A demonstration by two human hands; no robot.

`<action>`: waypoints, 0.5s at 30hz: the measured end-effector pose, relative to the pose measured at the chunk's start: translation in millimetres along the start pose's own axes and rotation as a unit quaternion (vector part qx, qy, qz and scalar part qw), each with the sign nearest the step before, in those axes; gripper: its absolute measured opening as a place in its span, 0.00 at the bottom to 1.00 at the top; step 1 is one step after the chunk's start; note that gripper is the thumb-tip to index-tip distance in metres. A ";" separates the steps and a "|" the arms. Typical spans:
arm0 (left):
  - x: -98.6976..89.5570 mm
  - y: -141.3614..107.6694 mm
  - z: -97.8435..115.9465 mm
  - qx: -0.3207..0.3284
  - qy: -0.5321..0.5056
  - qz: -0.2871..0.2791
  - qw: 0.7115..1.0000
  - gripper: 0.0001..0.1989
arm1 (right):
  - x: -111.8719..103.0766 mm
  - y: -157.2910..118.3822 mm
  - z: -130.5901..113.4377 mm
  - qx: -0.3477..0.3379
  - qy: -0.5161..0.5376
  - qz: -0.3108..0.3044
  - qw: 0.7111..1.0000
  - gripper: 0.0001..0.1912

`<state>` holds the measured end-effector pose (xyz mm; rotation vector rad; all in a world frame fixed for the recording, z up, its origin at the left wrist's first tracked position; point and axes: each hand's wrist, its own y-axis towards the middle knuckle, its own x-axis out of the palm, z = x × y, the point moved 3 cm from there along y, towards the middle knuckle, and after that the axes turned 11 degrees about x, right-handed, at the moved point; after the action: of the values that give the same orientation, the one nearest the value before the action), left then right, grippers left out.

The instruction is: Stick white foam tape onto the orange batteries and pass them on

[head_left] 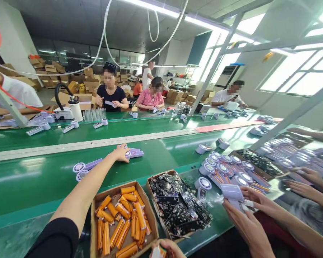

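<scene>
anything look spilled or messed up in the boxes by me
Nothing looks clearly spilled. The black circuit boards look untidy, though: they're heaped unevenly in their box, pointing every way. Any damage is too small to tell.

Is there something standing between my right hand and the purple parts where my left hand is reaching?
Yes. The box of orange cylinders stands partly between your right hand and the purple parts at your left hand. Nothing visible stands between your left hand and those parts.

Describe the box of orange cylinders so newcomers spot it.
Find the green conveyor belt. At its near side, right of the outstretched left arm, sits an open cardboard box. It holds orange cylinders; its right-hand neighbour, black circuit boards.
</scene>
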<state>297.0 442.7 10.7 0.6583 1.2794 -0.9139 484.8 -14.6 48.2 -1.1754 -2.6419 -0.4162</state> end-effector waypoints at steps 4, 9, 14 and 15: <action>-4.4 -8.6 1.8 0.033 0.002 0.021 0.999 0.44 | 1.0 7.8 -11.2 0.028 0.023 -0.011 0.999 0.09; -30.3 -95.3 -4.2 0.036 0.002 0.092 0.995 0.43 | 86.8 -109.4 90.0 0.134 0.057 -0.058 0.988 0.21; -41.1 -295.0 -69.9 -0.098 -0.007 0.194 0.976 0.40 | 48.3 -132.1 129.3 0.269 0.067 -0.095 0.956 0.20; -36.6 -346.9 -83.0 -0.174 -0.012 0.194 0.965 0.41 | 37.3 -121.9 133.7 0.283 0.064 -0.087 0.953 0.21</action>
<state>-44.8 344.5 55.9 0.5865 1.1970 -0.3621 357.7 -21.1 -85.7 -0.7117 -2.4992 0.2278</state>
